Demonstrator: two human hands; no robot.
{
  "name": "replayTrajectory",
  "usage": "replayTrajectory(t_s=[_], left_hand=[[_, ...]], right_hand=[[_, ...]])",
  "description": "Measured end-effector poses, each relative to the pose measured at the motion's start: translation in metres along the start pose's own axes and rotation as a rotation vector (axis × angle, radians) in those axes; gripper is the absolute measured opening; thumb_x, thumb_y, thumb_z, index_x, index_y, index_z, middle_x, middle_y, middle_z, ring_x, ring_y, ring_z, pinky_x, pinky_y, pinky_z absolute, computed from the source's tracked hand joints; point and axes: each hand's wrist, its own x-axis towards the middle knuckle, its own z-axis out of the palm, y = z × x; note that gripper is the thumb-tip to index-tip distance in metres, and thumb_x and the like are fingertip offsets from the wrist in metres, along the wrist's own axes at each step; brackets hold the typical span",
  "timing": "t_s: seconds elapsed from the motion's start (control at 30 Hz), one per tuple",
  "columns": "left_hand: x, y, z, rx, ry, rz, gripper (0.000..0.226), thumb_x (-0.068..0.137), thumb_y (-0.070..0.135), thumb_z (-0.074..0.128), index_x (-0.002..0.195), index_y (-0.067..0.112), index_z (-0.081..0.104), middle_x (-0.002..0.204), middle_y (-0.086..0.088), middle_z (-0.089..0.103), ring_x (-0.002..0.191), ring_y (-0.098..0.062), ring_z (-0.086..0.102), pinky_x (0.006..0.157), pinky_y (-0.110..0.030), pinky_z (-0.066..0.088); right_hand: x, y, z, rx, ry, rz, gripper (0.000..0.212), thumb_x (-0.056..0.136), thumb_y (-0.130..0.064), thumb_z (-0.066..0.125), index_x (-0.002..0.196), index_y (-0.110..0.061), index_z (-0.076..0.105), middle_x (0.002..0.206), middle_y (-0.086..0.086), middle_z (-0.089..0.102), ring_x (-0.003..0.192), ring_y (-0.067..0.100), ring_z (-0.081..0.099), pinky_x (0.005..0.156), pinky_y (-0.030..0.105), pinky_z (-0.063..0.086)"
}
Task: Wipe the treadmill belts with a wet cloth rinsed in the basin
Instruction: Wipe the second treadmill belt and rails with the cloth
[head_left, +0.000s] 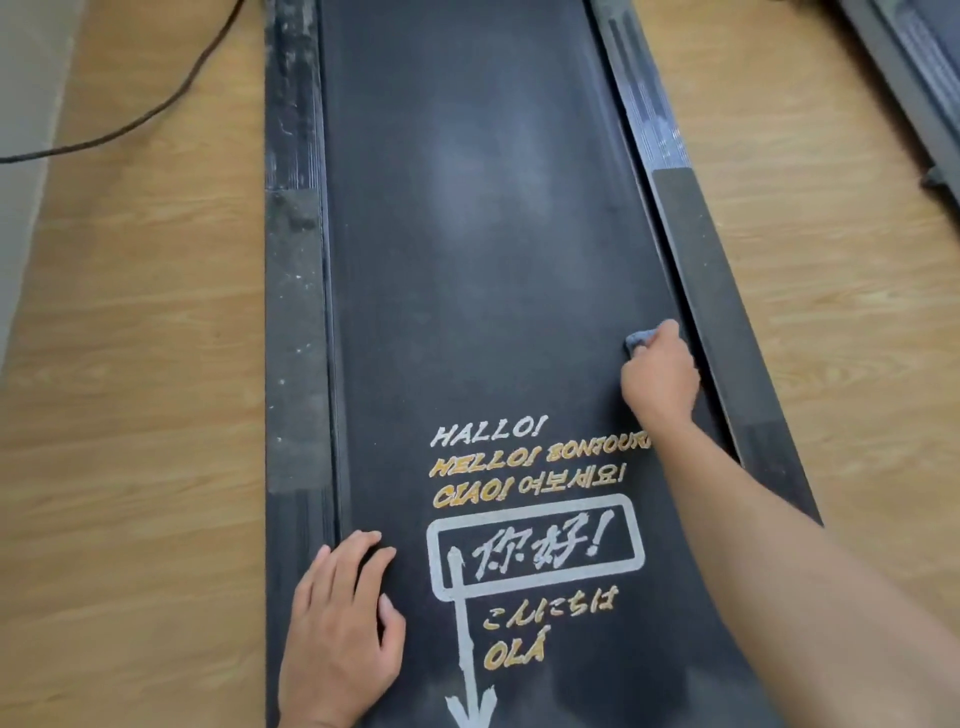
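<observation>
A black treadmill belt (467, 260) runs away from me down the middle of the view, printed with white and yellow greetings near its close end. My right hand (660, 376) is closed around a small grey-blue cloth (638, 340) and presses it on the belt at its right edge, beside the right side rail (722, 312). My left hand (340, 629) lies flat on the belt's near left corner, fingers spread, holding nothing. A pale dusty patch shows on the belt farther up. No basin is in view.
The dusty left side rail (293, 312) borders the belt. Wooden flooring (140, 364) lies on both sides. A black cable (156, 106) curves across the floor at the upper left. Part of a second treadmill (914, 78) shows at the upper right.
</observation>
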Motion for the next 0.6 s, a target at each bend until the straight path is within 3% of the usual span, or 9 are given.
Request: replayTrajectory(t_s=[0.13, 0.23, 0.3, 0.4, 0.47, 0.6], left_hand=[[0.001, 0.0, 0.001, 0.02, -0.011, 0.01, 0.045, 0.088, 0.023, 0.046, 0.125, 0.011, 0.069, 0.142, -0.004, 0.059, 0.132, -0.025, 0.055, 0.125, -0.045, 0.03], [0.0, -0.001, 0.0, 0.011, -0.014, 0.005, 0.046, 0.086, 0.024, 0.046, 0.126, 0.012, 0.066, 0.14, -0.004, 0.058, 0.129, -0.026, 0.054, 0.126, -0.043, 0.027], [0.002, -0.001, -0.001, 0.006, 0.01, 0.001, 0.045, 0.085, 0.025, 0.047, 0.125, 0.011, 0.061, 0.134, -0.008, 0.058, 0.124, -0.03, 0.053, 0.127, -0.037, 0.019], [0.003, 0.001, -0.003, 0.012, 0.002, 0.007, 0.046, 0.085, 0.025, 0.046, 0.125, 0.01, 0.062, 0.136, -0.009, 0.058, 0.125, -0.031, 0.052, 0.128, -0.036, 0.017], [0.002, 0.001, -0.004, 0.021, -0.006, 0.012, 0.047, 0.087, 0.025, 0.046, 0.125, 0.01, 0.068, 0.14, -0.006, 0.059, 0.13, -0.029, 0.052, 0.125, -0.042, 0.025], [-0.001, 0.001, 0.0, 0.014, 0.012, 0.013, 0.047, 0.089, 0.026, 0.045, 0.125, 0.009, 0.069, 0.142, -0.005, 0.059, 0.131, -0.027, 0.053, 0.123, -0.047, 0.031]], right_hand=[[-0.081, -0.113, 0.062, -0.06, -0.198, -0.339, 0.021, 0.089, -0.007, 0.051, 0.104, -0.021, 0.047, 0.112, 0.008, 0.067, 0.101, 0.036, 0.063, 0.081, 0.041, 0.034], [-0.176, -0.175, 0.1, -0.113, -0.371, -0.641, 0.035, 0.09, -0.008, 0.052, 0.124, -0.014, 0.05, 0.115, 0.008, 0.066, 0.101, 0.031, 0.064, 0.08, 0.041, 0.037], [-0.216, -0.18, 0.112, -0.11, -0.429, -0.72, 0.043, 0.091, -0.009, 0.054, 0.133, -0.009, 0.046, 0.117, 0.01, 0.064, 0.104, 0.031, 0.063, 0.078, 0.042, 0.045], [-0.218, -0.153, 0.101, -0.1, -0.464, -0.75, 0.047, 0.09, -0.009, 0.059, 0.135, -0.008, 0.044, 0.117, 0.01, 0.062, 0.107, 0.03, 0.063, 0.07, 0.041, 0.05], [-0.19, -0.125, 0.083, -0.104, -0.444, -0.732, 0.043, 0.085, -0.005, 0.062, 0.124, -0.013, 0.047, 0.114, 0.006, 0.062, 0.106, 0.029, 0.061, 0.065, 0.039, 0.043], [-0.075, -0.02, 0.013, -0.16, -0.272, -0.352, 0.023, 0.088, -0.004, 0.049, 0.103, -0.02, 0.044, 0.11, 0.004, 0.061, 0.105, 0.033, 0.055, 0.067, 0.039, 0.043]])
